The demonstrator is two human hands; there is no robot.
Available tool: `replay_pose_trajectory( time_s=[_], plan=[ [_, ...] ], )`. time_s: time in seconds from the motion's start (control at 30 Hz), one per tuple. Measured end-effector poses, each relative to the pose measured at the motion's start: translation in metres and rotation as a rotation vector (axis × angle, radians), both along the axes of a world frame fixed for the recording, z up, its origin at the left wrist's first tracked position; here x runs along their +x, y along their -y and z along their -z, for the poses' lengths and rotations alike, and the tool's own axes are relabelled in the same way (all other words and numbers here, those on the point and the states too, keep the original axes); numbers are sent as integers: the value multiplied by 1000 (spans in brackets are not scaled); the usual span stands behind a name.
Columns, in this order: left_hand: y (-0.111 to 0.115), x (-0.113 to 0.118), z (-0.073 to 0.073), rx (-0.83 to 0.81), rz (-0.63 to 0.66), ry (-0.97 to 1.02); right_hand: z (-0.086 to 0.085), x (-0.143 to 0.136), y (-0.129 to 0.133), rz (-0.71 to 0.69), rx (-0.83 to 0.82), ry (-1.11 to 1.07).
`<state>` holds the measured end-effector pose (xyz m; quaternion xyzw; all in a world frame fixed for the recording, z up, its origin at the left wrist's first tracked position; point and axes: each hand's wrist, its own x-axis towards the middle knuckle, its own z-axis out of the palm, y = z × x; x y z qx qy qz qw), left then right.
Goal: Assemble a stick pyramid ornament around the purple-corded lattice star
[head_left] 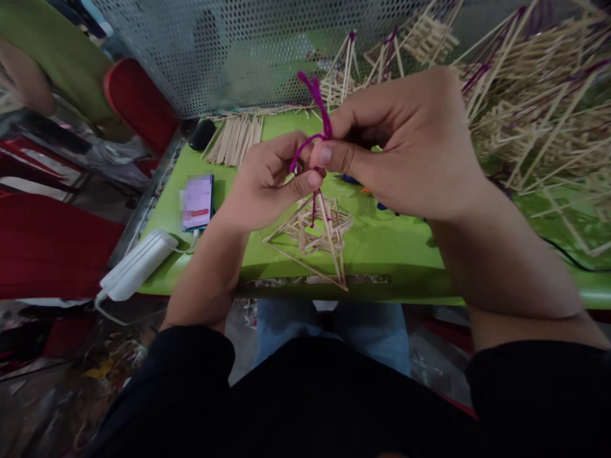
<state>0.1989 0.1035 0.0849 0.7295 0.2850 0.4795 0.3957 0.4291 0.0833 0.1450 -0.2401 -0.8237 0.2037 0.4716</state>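
**Over the green bench, two hands close on purple yarn at a frame's tip**

Near the front edge of the bench (405, 251), the stick frame (330, 224) is below the fingertips. The left hand (267, 184) is clamped, thumb against fingers, at the frame's top, seemingly to steady the point where the long sticks meet; the fingers hide the join. Just above and beside it, the right hand (405, 143) pinches the yarn (316, 92) between thumb and forefinger. The two hands meet closely, probably because the loop between them is small and needs control from both sides. Loose ends stand up above the right fingertips, out of the grip, while a thin strand drops inside the frame.

The frame's narrow tip points up into the hands. Its long axis runs from there down towards the person, drifting a little to the right, and the sticks spread into a wide base with one corner near the bench's front edge. Whether the base bears on the bench is unclear.

Loose sticks (236, 140) lie side by side beyond the left hand, perhaps for easy picking. More frames (518, 114) crowd the right side, apparently set apart from the working spot. The phone (199, 207) lies by the left forearm.
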Motion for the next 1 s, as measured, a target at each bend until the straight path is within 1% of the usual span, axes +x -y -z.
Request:
replay_pose_trajectory(
  time_s=[0.13, 0.23, 0.37, 0.47, 0.57, 0.7, 0.83, 0.93, 1.0],
  plan=[
    [3, 3, 0, -60, 14, 44, 0, 1, 0, -7, -12, 13],
    [4, 4, -2, -48, 18, 58, 1, 2, -1, -15, -34, -3],
    [8, 6, -7, -28, -19, 58, 0, 4, -2, -7, -89, 4],
    [14, 8, -9, -76, -58, 77, 0, 6, -5, -4, -79, 12],
    [18, 10, -8, -109, -60, 123, 0, 9, -9, 3, -48, 20],
    [14, 10, 0, -75, -76, 159, -1, 14, -12, -47, -76, -51],
    [6, 8, 8, 24, -90, 163, -3, 17, -8, -47, -83, -48],
    [2, 5, 8, 108, -92, 146, -2, 15, -2, -46, -110, -89],
    [2, 3, 6, 79, -93, 133, -1, 12, 0, -19, -134, -121]
  ],
)
